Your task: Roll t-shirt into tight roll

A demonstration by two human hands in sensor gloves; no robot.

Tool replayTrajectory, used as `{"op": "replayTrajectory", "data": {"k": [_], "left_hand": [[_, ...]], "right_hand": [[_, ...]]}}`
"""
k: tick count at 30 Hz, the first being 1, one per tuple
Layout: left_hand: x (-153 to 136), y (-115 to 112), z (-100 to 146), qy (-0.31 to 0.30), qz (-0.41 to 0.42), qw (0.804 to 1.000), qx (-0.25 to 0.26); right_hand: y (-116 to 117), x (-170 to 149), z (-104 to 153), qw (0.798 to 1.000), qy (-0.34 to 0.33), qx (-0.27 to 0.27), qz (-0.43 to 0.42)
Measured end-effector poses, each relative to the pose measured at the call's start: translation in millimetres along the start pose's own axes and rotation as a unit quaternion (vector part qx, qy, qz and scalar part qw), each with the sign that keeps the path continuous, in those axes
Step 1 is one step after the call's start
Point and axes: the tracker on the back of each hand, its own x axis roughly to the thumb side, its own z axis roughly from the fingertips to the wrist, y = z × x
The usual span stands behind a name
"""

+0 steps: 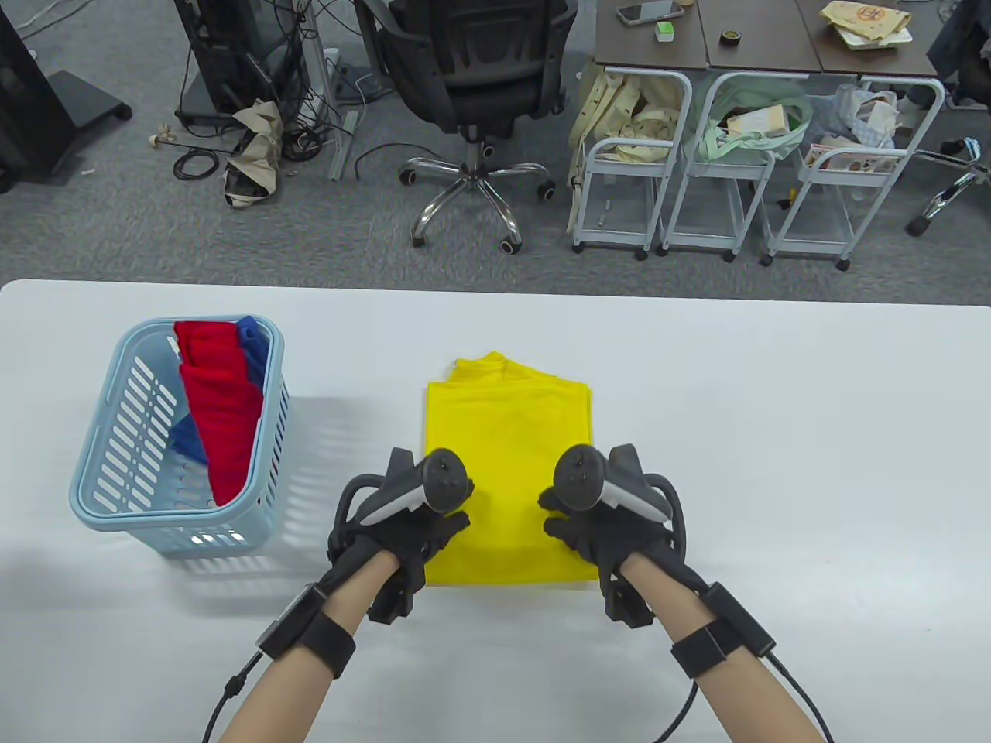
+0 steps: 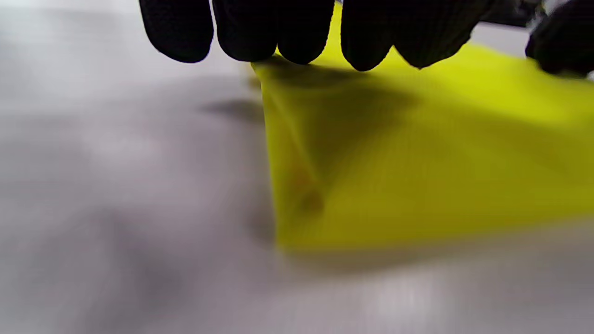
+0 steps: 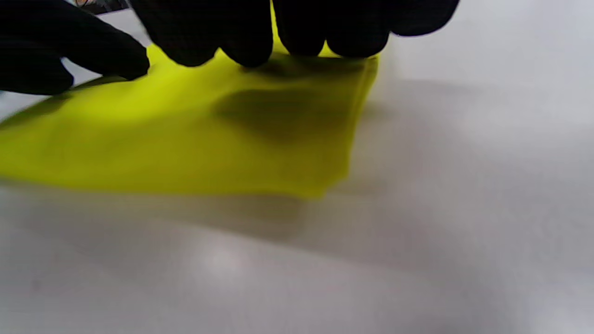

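Note:
A yellow t-shirt (image 1: 507, 433), folded into a flat rectangle, lies on the white table (image 1: 774, 464) in the middle. My left hand (image 1: 422, 534) rests over its near left part and my right hand (image 1: 584, 534) over its near right part. In the left wrist view the fingers (image 2: 297, 32) hang straight down onto the shirt (image 2: 394, 176) at its left edge. In the right wrist view the fingers (image 3: 241, 32) touch the shirt (image 3: 185, 139) near its right edge, thumb apart to the left. Neither hand has cloth curled in it. The shirt's near corners lie flat.
A light blue plastic basket (image 1: 166, 530) stands on the table to the left of the shirt, holding red cloth (image 1: 221, 410) and blue cloth (image 1: 252, 340). Beyond the table's far edge are an office chair (image 1: 472, 85) and white carts (image 1: 697, 170).

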Motion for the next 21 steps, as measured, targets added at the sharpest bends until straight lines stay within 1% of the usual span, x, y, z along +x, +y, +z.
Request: {"op": "replayTrajectory", "data": {"k": [1,2,3,5,6,7,9,10,11,12,13,14,15,16,17,18,19,20,21], "left_hand": [[1.2,-4.8,5.8,0.007,-0.025,1.000,-0.001],[3.4,-9.5,16.6,0.001,-0.049,0.999,0.023],[4.0,-11.6,22.0,-0.004,-0.053,0.998,0.028],[7.7,-19.0,37.8,-0.012,-0.043,0.999,0.013],[9.6,-21.1,43.3,-0.018,-0.045,0.999,0.008],[11.8,-22.9,48.5,-0.018,-0.050,0.999,0.010],[16.9,-23.2,61.1,-0.012,-0.081,0.996,0.041],[19.8,-23.5,67.0,-0.024,-0.084,0.994,0.059],[22.5,-24.0,72.5,-0.035,-0.079,0.993,0.075],[24.5,-29.7,78.6,-0.056,-0.062,0.993,0.088],[24.9,-34.5,80.9,-0.072,-0.053,0.991,0.097],[24.7,-43.8,81.6,-0.090,-0.040,0.990,0.106],[25.6,-52.5,79.8,-0.096,-0.036,0.992,0.073],[26.6,-54.0,80.3,-0.090,-0.052,0.993,0.055],[27.0,-53.7,81.0,-0.089,-0.068,0.991,0.068],[28.6,-52.4,78.4,-0.092,-0.087,0.988,0.088],[30.3,-51.4,76.5,-0.091,-0.088,0.988,0.084],[31.3,-50.1,75.5,-0.088,-0.089,0.989,0.082],[31.2,-47.8,76.3,-0.084,-0.096,0.988,0.091]], "right_hand": [[6.6,-0.3,4.9,1.000,0.004,0.001,0.016],[12.2,-0.5,15.3,1.000,0.003,-0.010,0.022],[13.5,-1.1,21.3,1.000,0.001,-0.007,0.022],[22.7,-5.0,39.5,0.999,-0.020,0.027,0.003],[25.1,-6.4,45.9,0.999,-0.026,0.033,-0.004],[25.6,-6.5,52.9,0.999,-0.025,0.039,-0.004],[24.8,-3.3,68.3,0.995,-0.054,0.077,0.039],[21.2,-2.1,76.4,0.995,-0.051,0.058,0.066],[19.2,-1.6,82.6,0.996,-0.045,0.032,0.075],[17.5,-2.7,88.5,0.996,-0.040,0.010,0.082],[18.1,-3.9,91.0,0.996,-0.037,0.001,0.081],[23.8,-5.2,92.8,0.996,-0.039,-0.005,0.079],[34.5,-6.8,91.5,0.995,-0.043,0.000,0.087],[45.0,-8.2,88.6,0.995,-0.033,0.015,0.096],[50.6,-8.4,86.2,0.993,-0.029,0.036,0.104],[51.0,-8.2,85.7,0.992,-0.029,0.043,0.111],[48.3,-7.2,84.2,0.993,-0.024,0.032,0.110],[46.6,-6.1,84.6,0.994,-0.023,0.033,0.105],[44.1,-2.8,86.9,0.994,-0.024,0.022,0.104]]}}
